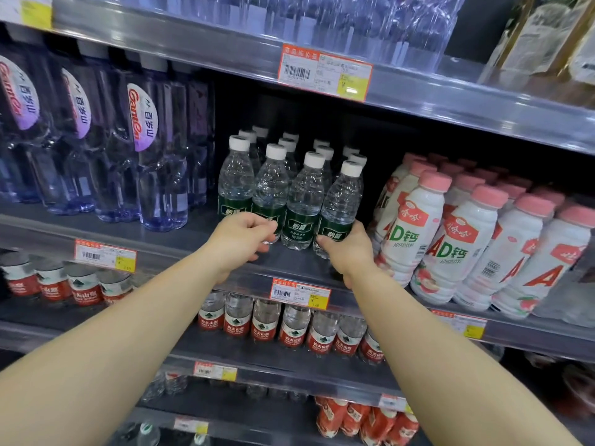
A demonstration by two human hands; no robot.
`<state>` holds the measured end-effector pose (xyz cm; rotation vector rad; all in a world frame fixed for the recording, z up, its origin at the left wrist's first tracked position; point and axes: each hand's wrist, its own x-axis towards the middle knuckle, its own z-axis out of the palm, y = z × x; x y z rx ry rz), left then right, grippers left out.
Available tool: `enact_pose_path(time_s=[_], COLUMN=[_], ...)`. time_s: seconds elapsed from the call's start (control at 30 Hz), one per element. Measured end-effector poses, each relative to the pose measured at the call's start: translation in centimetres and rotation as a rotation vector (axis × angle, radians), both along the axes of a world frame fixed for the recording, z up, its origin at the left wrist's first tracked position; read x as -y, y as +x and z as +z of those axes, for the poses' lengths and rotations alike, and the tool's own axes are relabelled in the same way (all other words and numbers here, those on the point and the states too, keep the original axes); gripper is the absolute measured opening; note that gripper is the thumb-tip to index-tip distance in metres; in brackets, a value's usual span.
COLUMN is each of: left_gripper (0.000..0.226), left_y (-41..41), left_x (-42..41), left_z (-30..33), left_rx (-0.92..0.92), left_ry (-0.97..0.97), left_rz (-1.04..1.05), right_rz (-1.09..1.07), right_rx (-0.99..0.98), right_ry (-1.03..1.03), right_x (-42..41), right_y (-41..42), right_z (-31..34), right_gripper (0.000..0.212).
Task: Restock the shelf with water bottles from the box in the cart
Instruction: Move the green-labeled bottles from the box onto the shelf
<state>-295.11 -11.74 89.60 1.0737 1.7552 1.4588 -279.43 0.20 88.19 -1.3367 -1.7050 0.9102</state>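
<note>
Both bare arms reach to the front edge of the grey metal shelf (180, 235), where small clear water bottles with white caps and dark green labels (302, 201) stand upright in rows running to the back. The left hand (240, 241) is curled around the base of the second front bottle (270, 191). The right hand (346, 249) grips the lower part of the rightmost front bottle (341, 201). Tall violet-tinted bottles (161, 149) stand to the left, white drink bottles with pink caps (415, 226) to the right.
</note>
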Motion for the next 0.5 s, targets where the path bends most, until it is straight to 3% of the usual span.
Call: enact_pose_path(time_s=[0.3, 0.5], left_gripper=[0.010, 0.019], left_y=[1.5, 5.6], left_x=[0.4, 1.5], left_z=[0.6, 1.9], left_rx=[-0.042, -0.199], left_ry=[-0.019, -0.007], left_rz=[0.043, 0.176], right_rz=[0.042, 0.199], right_rx=[0.008, -0.003], right_ry=[-0.052, -0.083], right_x=[0.0, 2.4], right_y=[0.5, 3.3], right_z=[0.4, 1.4], right_gripper=[0.065, 0.064])
